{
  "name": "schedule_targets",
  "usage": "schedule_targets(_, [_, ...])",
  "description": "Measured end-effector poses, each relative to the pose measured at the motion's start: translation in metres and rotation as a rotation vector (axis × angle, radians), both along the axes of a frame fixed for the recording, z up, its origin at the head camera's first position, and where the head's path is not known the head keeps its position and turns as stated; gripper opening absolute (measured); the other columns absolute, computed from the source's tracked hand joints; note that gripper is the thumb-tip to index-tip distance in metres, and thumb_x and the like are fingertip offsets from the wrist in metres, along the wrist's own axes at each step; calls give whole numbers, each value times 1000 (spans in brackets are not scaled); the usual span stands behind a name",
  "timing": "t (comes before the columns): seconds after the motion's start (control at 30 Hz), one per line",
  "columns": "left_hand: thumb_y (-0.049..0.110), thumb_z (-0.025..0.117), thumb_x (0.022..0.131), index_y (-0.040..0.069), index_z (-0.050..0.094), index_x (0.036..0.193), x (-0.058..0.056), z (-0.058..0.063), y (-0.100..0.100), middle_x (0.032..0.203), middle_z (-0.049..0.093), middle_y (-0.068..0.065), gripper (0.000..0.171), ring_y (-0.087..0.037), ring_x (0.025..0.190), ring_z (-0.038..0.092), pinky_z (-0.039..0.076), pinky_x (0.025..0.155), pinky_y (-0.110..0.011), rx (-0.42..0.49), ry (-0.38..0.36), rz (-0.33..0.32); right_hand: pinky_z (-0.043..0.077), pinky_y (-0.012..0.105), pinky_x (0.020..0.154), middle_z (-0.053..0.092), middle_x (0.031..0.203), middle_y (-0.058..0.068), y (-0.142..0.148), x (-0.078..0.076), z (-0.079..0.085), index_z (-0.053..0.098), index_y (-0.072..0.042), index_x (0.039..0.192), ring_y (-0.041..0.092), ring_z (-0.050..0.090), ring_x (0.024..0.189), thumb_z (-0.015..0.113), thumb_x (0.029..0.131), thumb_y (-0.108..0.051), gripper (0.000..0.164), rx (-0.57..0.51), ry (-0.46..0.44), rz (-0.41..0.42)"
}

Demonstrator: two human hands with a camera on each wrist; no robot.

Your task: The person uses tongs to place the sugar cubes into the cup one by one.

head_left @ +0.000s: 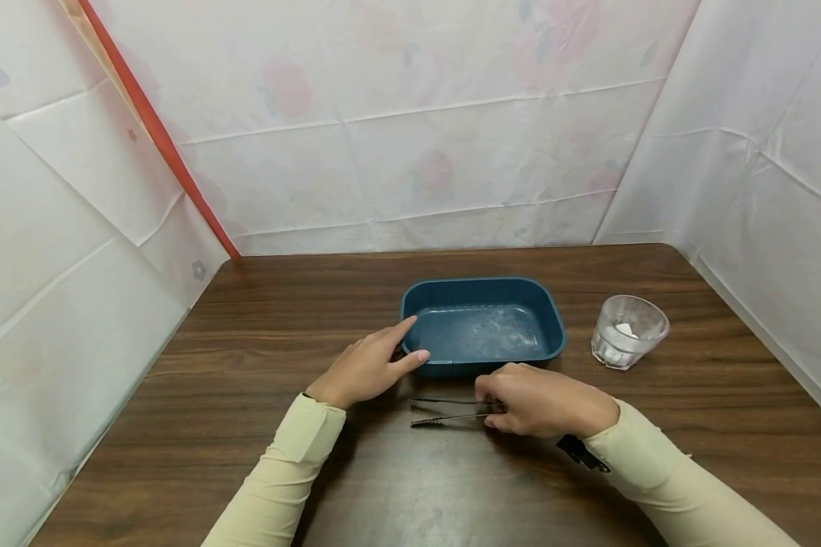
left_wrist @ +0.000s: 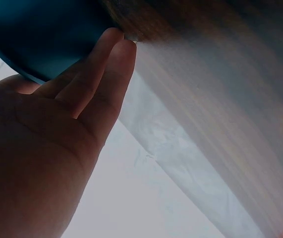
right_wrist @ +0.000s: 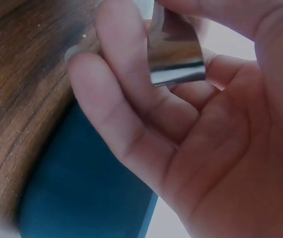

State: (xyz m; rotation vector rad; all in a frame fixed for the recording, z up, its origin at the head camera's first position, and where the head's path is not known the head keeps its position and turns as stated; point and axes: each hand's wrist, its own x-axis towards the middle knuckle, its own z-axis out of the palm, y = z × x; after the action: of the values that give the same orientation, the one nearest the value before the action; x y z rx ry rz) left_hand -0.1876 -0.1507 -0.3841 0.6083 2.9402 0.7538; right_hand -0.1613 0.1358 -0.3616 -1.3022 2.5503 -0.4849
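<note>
A dark blue rectangular tray (head_left: 482, 282) stands on the wooden table. My left hand (head_left: 366, 368) rests against its left end, index finger and thumb spread at the rim. In the left wrist view, the fairly straight fingers (left_wrist: 114, 74) lie along the outer wall of the tray (left_wrist: 37, 34). Just in front of the tray, my right hand (head_left: 543, 399) holds metal tongs (head_left: 451, 417) by the bend. Their ridged tips point left and stand apart, with nothing between them. The shiny bent end of the tongs (right_wrist: 176, 52) shows between thumb and fingers in the right wrist view.
To the right of the tray stands a clear faceted glass (head_left: 629, 330) with white pieces (head_left: 626, 330) inside. The brown wooden table (head_left: 280, 296) is bordered by white patterned sheeting (head_left: 424, 152) at the back and both sides. A red strip (head_left: 157, 125) runs down the left back corner.
</note>
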Motion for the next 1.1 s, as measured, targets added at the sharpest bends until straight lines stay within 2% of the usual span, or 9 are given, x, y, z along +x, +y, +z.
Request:
schedule_targets(0.27, [76,40,93,25,29,160,2,0,0,157,40,-2,85,-23,140,42,38,110,-49,4,-10,5,46,27,65,54,82,-9,-3,3,-5,63,-16,88,3,48,69,76,90,-18,13,22,95,3])
schedule_targets(0.53, [75,41,94,25,28,161,4,0,1,157,39,-2,84,-24,140,42,38,110,-49,16,-26,3,48,27,65,48,87,-9,-8,6,-14,67,-16,94,3,48,68,78,89,-23,13,72,164,-6])
schedule_targets(0.83, [76,41,93,30,26,160,2,3,1,158,38,0,82,-22,141,42,38,110,-49,7,-31,-3,45,27,64,46,84,-10,-2,3,-10,63,-21,84,5,46,69,79,88,-22,17,80,156,-36])
schedule_targets(1.1, [75,41,94,28,28,160,2,4,1,158,38,0,82,-22,141,41,38,110,-48,1,-31,-2,47,28,65,49,87,-9,-2,5,-7,65,-19,95,4,47,70,76,91,-26,13,68,169,-20])
